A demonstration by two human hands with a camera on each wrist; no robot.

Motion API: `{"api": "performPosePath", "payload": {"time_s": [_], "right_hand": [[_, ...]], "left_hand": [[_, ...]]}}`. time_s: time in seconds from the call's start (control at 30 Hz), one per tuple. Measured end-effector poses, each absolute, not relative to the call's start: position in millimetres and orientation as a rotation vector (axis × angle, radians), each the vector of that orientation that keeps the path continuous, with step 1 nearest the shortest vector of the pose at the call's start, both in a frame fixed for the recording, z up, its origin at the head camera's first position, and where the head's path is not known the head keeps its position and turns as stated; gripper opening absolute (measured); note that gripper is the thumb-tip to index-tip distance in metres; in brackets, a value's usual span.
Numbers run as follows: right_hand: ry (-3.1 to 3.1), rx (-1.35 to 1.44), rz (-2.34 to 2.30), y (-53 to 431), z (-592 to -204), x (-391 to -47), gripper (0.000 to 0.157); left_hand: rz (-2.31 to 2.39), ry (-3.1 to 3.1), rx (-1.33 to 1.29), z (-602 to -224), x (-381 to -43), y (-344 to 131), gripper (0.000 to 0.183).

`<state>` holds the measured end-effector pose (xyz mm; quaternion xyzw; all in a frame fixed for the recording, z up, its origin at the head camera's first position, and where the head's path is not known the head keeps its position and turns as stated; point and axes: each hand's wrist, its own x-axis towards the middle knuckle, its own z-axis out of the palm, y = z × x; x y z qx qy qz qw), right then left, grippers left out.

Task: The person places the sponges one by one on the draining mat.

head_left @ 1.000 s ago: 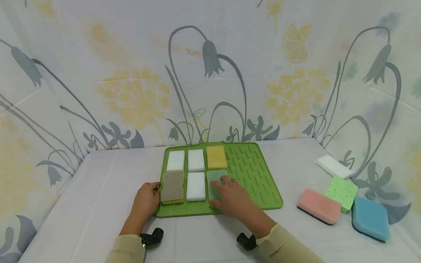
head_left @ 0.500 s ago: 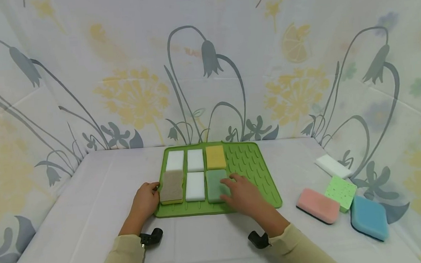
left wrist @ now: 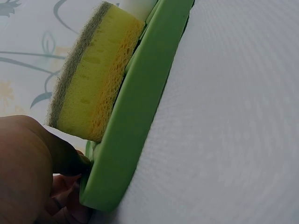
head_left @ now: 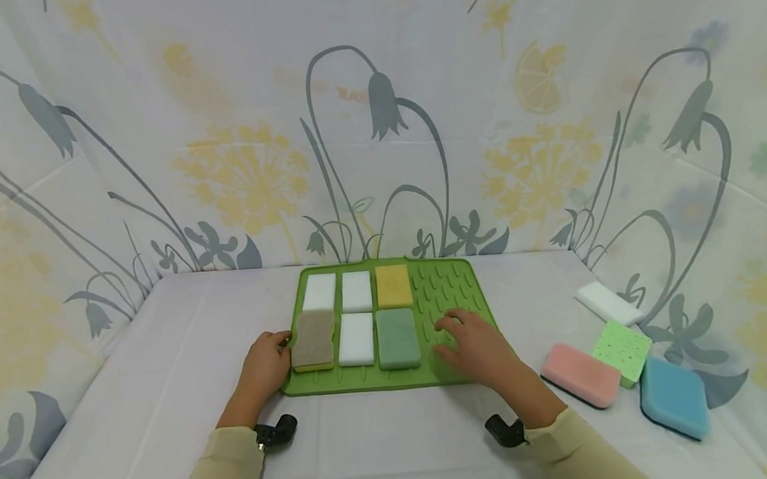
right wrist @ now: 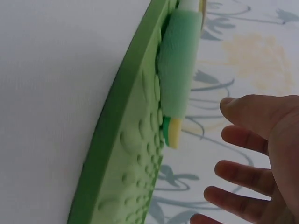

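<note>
My left hand (head_left: 264, 364) holds the left edge of a green silicone drying mat (head_left: 449, 287); in the left wrist view its thumb and fingers pinch the mat's corner (left wrist: 124, 130). Close to that thumb lies a yellow sponge with a grey-brown scouring top (head_left: 313, 339). My right hand (head_left: 479, 347) hovers over the mat's right part, fingers spread and holding nothing. Left of it lies a pale green sponge (head_left: 398, 339), with a yellow sponge (head_left: 394, 286) behind. Three white sponges (head_left: 356, 340) fill the other places in two rows.
To the right on the white tablecloth (head_left: 383, 445) are a white sponge (head_left: 608, 303), a speckled green sponge (head_left: 623, 352), a pink sponge (head_left: 581, 374) and a blue sponge (head_left: 674, 397). A flower-printed curtain (head_left: 219, 132) encloses the table's back and sides.
My right hand has let go of the pale green sponge and moved right, over the mat's bare bumpy part. The sponge stays in the front row. My left hand has not moved.
</note>
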<state>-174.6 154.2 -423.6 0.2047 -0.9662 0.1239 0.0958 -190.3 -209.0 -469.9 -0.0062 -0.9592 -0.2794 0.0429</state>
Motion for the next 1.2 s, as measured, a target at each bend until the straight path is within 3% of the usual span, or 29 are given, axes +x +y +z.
{"api": "performPosePath", "payload": {"time_s": [0.8, 1.2], "right_hand": [[-2.923, 0.808, 0.436, 228.4, -413.2, -172.1, 0.025], [-2.972, 0.738, 0.396, 262.9, -411.5, -168.4, 0.021]], "left_hand": [[-0.859, -2.950, -0.017, -473.8, -189.1, -211.4, 0.036], [-0.857, -2.938, -0.036, -472.1, -191.5, -210.9, 0.037]]}}
